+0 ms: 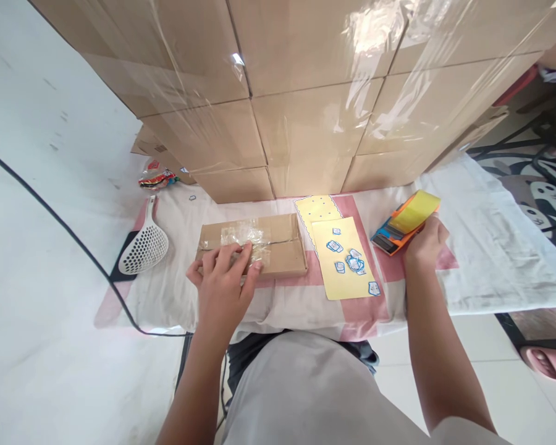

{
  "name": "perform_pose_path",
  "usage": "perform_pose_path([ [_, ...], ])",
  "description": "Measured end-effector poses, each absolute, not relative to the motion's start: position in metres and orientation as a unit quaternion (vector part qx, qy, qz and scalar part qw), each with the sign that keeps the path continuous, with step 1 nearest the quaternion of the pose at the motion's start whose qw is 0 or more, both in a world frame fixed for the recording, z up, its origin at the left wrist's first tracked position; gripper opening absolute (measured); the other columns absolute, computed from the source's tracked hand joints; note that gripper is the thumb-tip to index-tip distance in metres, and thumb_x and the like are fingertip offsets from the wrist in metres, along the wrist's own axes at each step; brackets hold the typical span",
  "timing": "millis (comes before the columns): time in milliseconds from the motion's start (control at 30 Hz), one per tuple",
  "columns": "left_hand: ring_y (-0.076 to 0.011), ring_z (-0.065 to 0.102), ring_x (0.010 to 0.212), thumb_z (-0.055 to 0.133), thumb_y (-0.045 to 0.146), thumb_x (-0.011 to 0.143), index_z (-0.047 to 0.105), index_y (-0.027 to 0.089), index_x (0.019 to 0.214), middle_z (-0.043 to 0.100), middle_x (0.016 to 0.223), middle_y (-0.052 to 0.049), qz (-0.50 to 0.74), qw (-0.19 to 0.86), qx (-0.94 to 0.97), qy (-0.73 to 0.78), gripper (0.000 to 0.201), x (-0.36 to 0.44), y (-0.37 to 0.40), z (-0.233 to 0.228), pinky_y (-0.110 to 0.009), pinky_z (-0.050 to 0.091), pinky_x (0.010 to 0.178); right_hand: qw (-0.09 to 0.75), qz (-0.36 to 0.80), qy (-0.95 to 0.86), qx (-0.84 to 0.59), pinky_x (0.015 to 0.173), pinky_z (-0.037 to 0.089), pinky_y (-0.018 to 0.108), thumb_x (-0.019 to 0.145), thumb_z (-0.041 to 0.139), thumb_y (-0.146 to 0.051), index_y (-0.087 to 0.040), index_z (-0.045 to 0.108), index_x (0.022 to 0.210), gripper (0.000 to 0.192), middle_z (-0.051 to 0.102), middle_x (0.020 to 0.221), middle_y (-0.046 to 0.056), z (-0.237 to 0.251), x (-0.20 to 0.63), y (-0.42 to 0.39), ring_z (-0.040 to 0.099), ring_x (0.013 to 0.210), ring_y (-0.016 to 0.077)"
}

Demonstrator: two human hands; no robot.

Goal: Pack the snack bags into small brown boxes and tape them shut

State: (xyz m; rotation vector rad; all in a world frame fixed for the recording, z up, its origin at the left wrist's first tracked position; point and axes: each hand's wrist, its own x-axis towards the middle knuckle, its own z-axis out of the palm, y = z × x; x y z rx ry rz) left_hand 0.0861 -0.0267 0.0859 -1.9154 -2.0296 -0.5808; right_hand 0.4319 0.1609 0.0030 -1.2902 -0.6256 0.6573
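My left hand (225, 278) lies with fingers spread on a flat brown cardboard box (282, 244). Clear tape (245, 233) covers the middle of the box top and looks wrinkled. Off to the right, my right hand (426, 243) is wrapped round an orange and blue tape dispenser (391, 238) carrying a roll of yellowish tape (417, 211). The dispenser is at the cloth, apart from the box. Between box and dispenser lies a yellow sheet (327, 281) with several small blue-edged stickers or cutouts (354, 261) on it. A second yellow paper (317, 209) with a scalloped edge lies partly beneath.
A wall of taped cardboard boxes (306, 130) rises behind the work area. At the left are a white perforated skimmer (146, 247), a colourful plastic packet (156, 178) and a black cable (65, 222) along the white wall. A pink-and-white cloth (486, 247) covers the table.
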Motion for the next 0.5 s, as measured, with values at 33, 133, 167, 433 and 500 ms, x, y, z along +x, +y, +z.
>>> perform_pose_path([
  [33,-0.029,0.057,0.11,0.057,0.037,0.099,0.069,0.027,0.127,0.071,0.115,-0.009,-0.209,0.145,-0.663,-0.704,0.033,0.0863,-0.0268,0.0858,-0.049,0.025,0.101,0.703,0.291,-0.283,-0.584,0.066,0.057,0.034,0.089,0.044,-0.036,-0.023,0.048,0.066,0.026,0.059,0.07,0.001,0.0029,0.4323,0.1606,0.064,0.065,0.0173],
  [133,-0.0275,0.06,0.108,0.058,0.037,0.098,0.068,0.027,0.128,0.072,0.116,-0.008,-0.238,0.141,-0.652,-0.706,0.033,0.0873,-0.0265,0.0856,-0.047,0.024,0.101,0.7,0.28,-0.287,-0.591,0.068,0.057,0.032,0.091,0.045,-0.036,-0.024,0.047,0.067,0.027,0.059,0.071,0.001,0.0035,0.433,0.1591,0.064,0.069,0.0164],
  [167,-0.0271,0.061,0.107,0.058,0.037,0.098,0.069,0.027,0.125,0.073,0.115,-0.008,-0.243,0.14,-0.65,-0.706,0.031,0.0876,-0.0262,0.0858,-0.047,0.024,0.101,0.699,0.28,-0.288,-0.591,0.069,0.057,0.032,0.091,0.045,-0.036,-0.024,0.047,0.068,0.027,0.059,0.072,0.001,0.004,0.4328,0.1585,0.064,0.07,0.0164],
  [433,-0.0262,0.063,0.105,0.06,0.034,0.097,0.072,0.025,0.112,0.074,0.113,-0.007,-0.253,0.142,-0.652,-0.701,0.022,0.0867,-0.0241,0.0858,-0.045,0.027,0.098,0.69,0.29,-0.278,-0.602,0.077,0.06,0.037,0.093,0.044,-0.043,-0.025,0.049,0.071,0.029,0.062,0.078,0.002,0.0068,0.4286,0.1574,0.068,0.074,0.0176],
  [500,-0.0261,0.063,0.105,0.059,0.035,0.098,0.072,0.025,0.111,0.074,0.113,-0.007,-0.253,0.141,-0.651,-0.701,0.021,0.0869,-0.024,0.0849,-0.045,0.027,0.097,0.686,0.288,-0.27,-0.611,0.078,0.06,0.036,0.092,0.044,-0.043,-0.025,0.049,0.07,0.029,0.062,0.078,0.002,0.0068,0.429,0.1578,0.068,0.075,0.0175],
])
